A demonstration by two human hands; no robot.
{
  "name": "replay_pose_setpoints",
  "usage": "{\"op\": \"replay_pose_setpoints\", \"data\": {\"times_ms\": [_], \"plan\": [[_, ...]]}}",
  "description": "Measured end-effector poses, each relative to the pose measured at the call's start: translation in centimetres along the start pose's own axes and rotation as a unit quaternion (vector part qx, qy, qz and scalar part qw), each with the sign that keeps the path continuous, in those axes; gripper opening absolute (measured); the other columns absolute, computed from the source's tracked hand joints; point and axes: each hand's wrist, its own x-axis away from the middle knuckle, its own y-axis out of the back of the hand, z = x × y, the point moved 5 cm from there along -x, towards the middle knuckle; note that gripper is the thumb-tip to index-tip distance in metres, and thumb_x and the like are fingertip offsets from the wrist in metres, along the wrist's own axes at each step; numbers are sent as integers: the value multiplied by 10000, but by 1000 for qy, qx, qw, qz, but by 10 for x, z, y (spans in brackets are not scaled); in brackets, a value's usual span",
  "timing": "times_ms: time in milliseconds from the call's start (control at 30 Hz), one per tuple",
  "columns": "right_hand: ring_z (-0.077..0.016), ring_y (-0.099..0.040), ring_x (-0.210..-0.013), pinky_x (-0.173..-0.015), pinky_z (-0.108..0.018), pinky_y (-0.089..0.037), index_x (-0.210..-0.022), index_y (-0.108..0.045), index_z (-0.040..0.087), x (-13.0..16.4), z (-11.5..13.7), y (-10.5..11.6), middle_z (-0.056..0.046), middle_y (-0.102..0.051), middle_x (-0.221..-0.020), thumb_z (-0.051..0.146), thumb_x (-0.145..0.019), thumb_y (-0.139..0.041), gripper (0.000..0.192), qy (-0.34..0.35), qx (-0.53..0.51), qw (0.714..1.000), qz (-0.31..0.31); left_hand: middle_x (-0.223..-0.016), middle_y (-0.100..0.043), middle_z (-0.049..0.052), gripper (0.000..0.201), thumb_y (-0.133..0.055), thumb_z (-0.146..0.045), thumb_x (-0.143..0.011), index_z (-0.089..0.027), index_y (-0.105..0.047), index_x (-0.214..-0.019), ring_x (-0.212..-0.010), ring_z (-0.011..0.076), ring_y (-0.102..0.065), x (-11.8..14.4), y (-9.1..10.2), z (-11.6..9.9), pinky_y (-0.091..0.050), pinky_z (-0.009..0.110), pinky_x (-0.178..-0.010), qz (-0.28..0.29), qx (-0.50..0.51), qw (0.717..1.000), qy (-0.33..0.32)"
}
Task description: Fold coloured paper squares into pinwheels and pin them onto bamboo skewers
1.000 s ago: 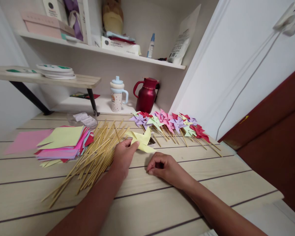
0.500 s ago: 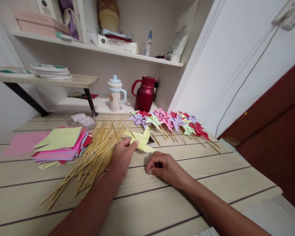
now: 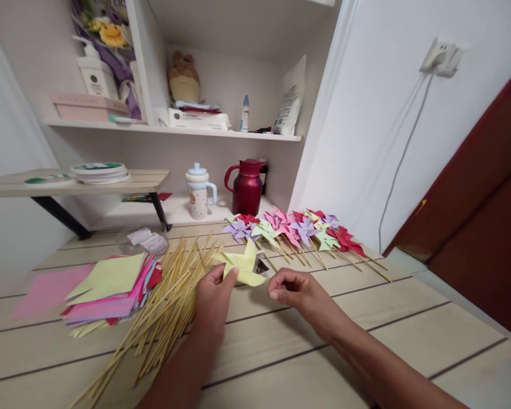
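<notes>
Sticks — left (pinwheels right)

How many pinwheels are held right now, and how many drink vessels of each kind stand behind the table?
Yellow paper pinwheel, held in the left hand: 1
Red thermos jug: 1
Lidded sippy cup: 1
Total: 3

My left hand is stretched forward from the near edge of the table, palm down, thumb and fingers pinched closed at the front. My right hand comes in from the near right corner, forearm angled across, fingers curled inward and thumb meeting the fingertips; I think they are pressed together, though the curl hides the pads. The two hands sit near each other, not touching.
</notes>
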Motion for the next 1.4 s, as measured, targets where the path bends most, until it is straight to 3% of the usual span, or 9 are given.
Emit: {"op": "replay_pose_setpoints", "data": {"times_ms": [267, 500, 733, 900, 1100, 1233, 1400], "plan": [[-154, -521, -681, -644, -283, -418, -712, -704, 190, -42, 31, -18, 0, -600, -717, 299, -700, -744, 116, 68, -32, 997, -15, -959, -711, 31, 167, -678, -293, -741, -196, -730, -867, -969, 220, -624, -1, 8, -22, -454, 290, -887, -67, -43, 989, -125], [-184, -523, -772, -706, -314, -419, -717, -729, 224, -48, 37, -26, -10, -545, -794, 281, -750, -719, 67, 143, 13, 989, -39, -884, -670, 22, 106, -656, -293, -768, -202, -696, -805, -906, 212, -608, 1, 18, -37, -458, 277, -828, -126, -67, 974, -174], [-214, -531, -899, -888, -372, -423, -713, -745, 243, -38, 30, -28, -22, -493, -893, 291, -741, -750, 56, 153, 18, 987, -41, -892, -680, 15, 111, -665, -293, -765, -206, -710, -819, -901, 207, -608, 0, 17, -33, -450, 265, -809, -126, -83, 974, -169], [-274, -446, -1204, -1060, -409, -327, -705, -744, 254, -35, 33, -23, -58, -509, -1165, 326, -731, -768, 80, 167, 29, 982, -78, -869, -671, 11, 95, -667, -300, -772, -215, -706, -791, -888, 202, -608, 4, 14, -35, -452, 261, -813, -118, -90, 972, -181], [-267, -420, -1278, -1079, -400, -305, -708, -738, 257, -30, 36, -17, -43, -513, -1274, 281, -736, -763, 45, 157, -3, 985, -70, -906, -678, 30, 117, -651, -301, -795, -217, -719, -838, -927, 221, -614, 10, 4, -36, -465, 288, -852, -78, -90, 976, -184], [-261, -483, -1205, -1026, -388, -360, -704, -728, 240, -30, 34, -21, -48, -584, -1167, 275, -731, -760, 54, 142, -18, 989, -43, -867, -664, 23, 105, -656, -299, -791, -212, -710, -811, -882, 214, -606, 15, -2, -36, -465, 284, -820, -67, -96, 977, -179], [-191, -574, -851, -831, -321, -433, -704, -700, 229, -27, 39, -26, -2, -600, -806, 244, -785, -707, 83, 180, 17, 983, -19, -860, -661, 18, 107, -668, -303, -777, -207, -711, -797, -864, 208, -600, 16, -2, -36, -457, 271, -790, -71, -110, 975, -180]]}}
